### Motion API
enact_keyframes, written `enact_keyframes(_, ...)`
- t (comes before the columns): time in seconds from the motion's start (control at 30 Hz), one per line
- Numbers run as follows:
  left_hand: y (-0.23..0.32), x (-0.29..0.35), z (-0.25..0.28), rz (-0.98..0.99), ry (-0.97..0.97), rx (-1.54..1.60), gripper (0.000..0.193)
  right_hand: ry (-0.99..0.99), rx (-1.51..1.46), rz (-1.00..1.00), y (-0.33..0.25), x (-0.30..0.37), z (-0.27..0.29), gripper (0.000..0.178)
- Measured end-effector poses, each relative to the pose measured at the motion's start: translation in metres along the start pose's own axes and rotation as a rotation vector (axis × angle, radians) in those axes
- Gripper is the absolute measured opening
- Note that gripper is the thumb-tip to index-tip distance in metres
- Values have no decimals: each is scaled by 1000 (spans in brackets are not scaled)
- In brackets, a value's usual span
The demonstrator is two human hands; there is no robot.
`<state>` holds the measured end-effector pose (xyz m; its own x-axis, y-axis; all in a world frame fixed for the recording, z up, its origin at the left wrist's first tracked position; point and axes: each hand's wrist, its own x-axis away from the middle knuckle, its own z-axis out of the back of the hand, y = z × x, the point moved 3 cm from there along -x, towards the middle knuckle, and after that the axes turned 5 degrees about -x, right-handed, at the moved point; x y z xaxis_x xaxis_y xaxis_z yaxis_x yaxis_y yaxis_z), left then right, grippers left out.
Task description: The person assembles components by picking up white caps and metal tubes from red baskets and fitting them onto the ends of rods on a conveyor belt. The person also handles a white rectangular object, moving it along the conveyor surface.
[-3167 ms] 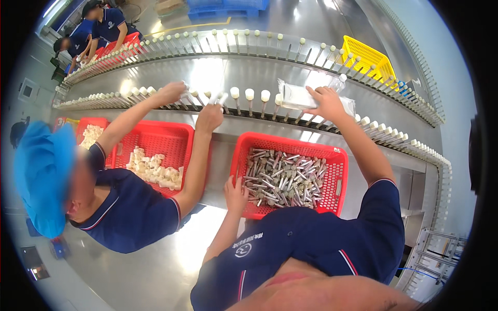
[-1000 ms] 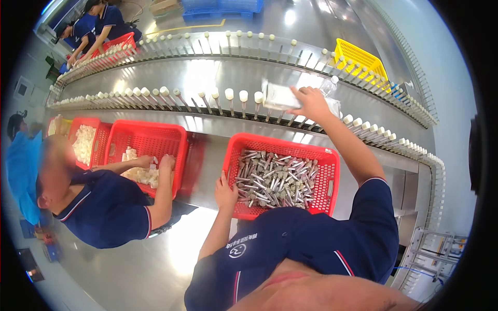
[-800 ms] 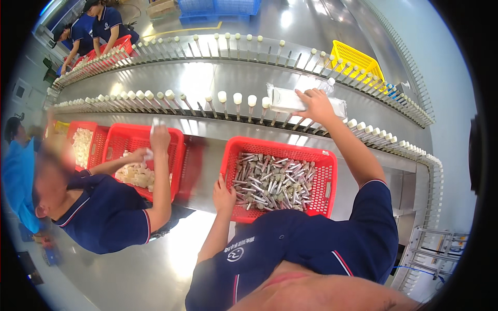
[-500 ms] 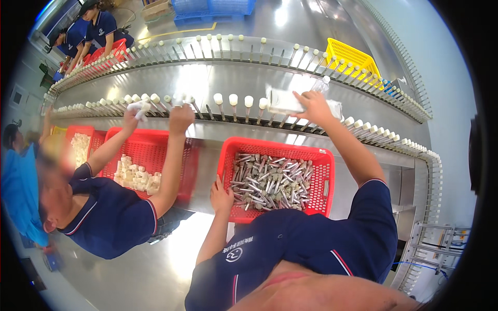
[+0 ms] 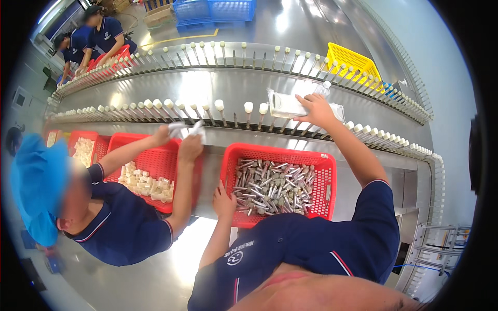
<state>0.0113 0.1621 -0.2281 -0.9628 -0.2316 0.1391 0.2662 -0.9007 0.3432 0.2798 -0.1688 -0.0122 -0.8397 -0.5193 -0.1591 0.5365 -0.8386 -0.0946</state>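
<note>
Nearest the wearer, the left hand (image 5: 224,199) rests on the near rim of a red basket (image 5: 328,193), fingers loosely curled over the edge and closed on nothing that shows. The basket sits right in front of the body and is heaped with small silvery metal tubes (image 5: 272,185), lying every which way. Beyond the basket runs a curved steel conveyor (image 5: 155,83) with a row of upright pins (image 5: 248,108), several of them capped in white. The right hand (image 5: 316,110) is stretched out over that row, fingers spread and pressed flat on a clear plastic bag (image 5: 288,104) with something white inside, which lies across the pins just past the basket's far edge; whether the thumb grips it underneath cannot be told. Judging by this, the step in hand seems to be dealing with the bag on the line, while the tubes wait to be handled. The next move would probably call for a firm pinch on the slippery bag so it lifts clear without snagging the pins. To the left, a co-worker in a blue cap (image 5: 36,181) holds small white pieces up near the pins, with a second red basket (image 5: 171,155) of white parts below. Farther off lie a yellow basket (image 5: 353,58) and blue crates (image 5: 218,9).
</note>
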Motion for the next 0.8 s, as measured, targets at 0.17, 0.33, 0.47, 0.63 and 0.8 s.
enact_keyframes(0.17,-1,0,0,-23,20,54,75,136,-31,51,-11,-9,6,79)
enact_keyframes(0.33,3,-4,4,33,-70,61,73,30,-16,55,-5,-2,-4,77)
enact_keyframes(0.47,5,-5,3,-4,-2,70,72,115,-47,-7,-4,-10,9,77)
enact_keyframes(0.63,3,-5,3,2,21,45,73,-49,9,38,-7,-12,-12,77)
enact_keyframes(0.8,5,-6,0,0,-5,55,74,56,-44,1,-10,-24,2,77)
